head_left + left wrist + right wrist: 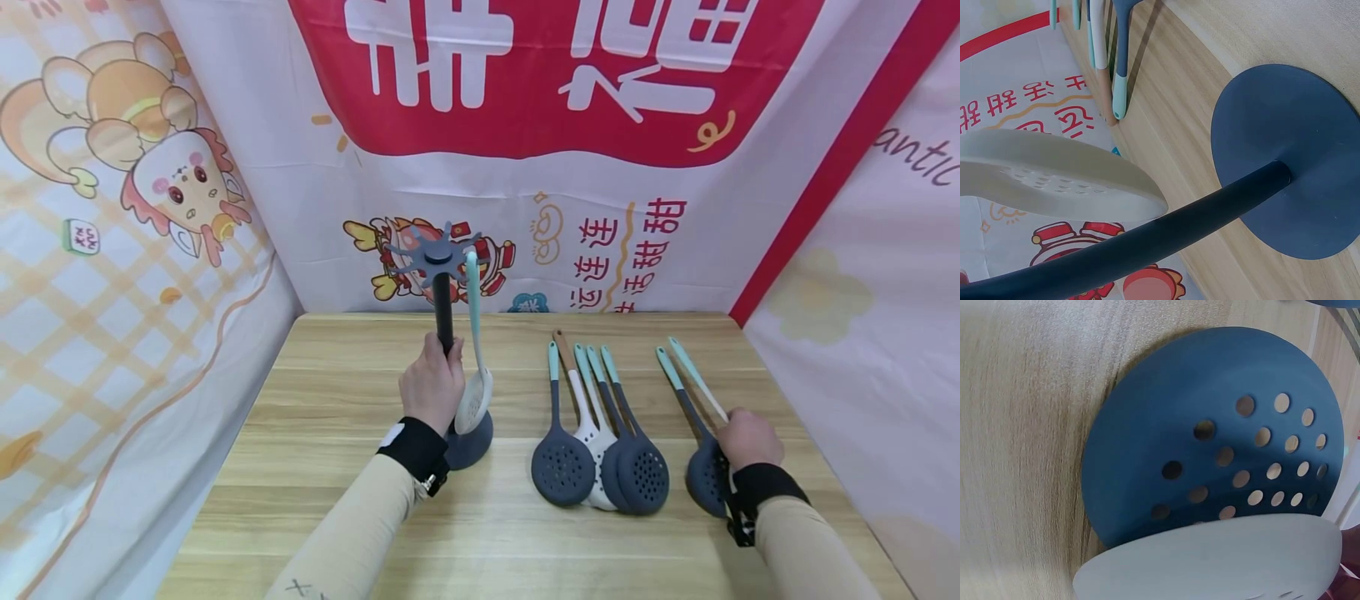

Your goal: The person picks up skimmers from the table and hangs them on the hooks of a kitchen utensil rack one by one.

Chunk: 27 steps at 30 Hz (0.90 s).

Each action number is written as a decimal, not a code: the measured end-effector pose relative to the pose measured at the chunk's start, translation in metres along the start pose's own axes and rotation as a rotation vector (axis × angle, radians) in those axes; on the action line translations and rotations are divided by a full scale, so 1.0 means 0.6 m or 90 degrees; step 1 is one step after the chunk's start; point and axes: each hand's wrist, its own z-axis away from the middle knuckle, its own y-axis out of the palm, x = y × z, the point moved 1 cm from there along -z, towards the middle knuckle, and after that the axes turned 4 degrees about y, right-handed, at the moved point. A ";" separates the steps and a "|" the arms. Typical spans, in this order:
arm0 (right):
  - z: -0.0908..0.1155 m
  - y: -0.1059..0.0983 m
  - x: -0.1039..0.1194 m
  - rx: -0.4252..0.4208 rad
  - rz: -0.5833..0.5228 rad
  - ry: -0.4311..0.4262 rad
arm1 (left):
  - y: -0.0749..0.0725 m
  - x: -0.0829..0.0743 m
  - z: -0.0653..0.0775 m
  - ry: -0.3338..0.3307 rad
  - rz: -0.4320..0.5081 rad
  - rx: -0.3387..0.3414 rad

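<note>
Wood-grain table (pixel 525 550), clock centred on it. Stand (pixel 443 308) at 9 o'clock: smooth dark post, round base, spoked top; my left hand (pixel 432 383) curled round the post. Early stage, I judge: one white skimmer (pixel 474 404) hung, on the stand's 3 o'clock side, seven pieces left. Five utensils (pixel 562 467) overlap near clock centre, broad matte heads, mostly dark. At 3 o'clock, a dark skimmer (pixel 1166 412); close by it a white spoon (pixel 1210 562), curved and smooth, gripped in my right hand (pixel 750 439). Smallest: round holes through the dark head.
</note>
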 end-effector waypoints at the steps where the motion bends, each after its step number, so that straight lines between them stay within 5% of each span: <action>1: 0.000 -0.001 0.000 -0.004 -0.001 0.000 | 0.000 0.000 0.000 0.000 0.000 -0.001; 27: 0.011 -0.017 0.030 -0.034 -0.027 0.004 | -0.003 -0.005 -0.001 -0.015 0.007 0.006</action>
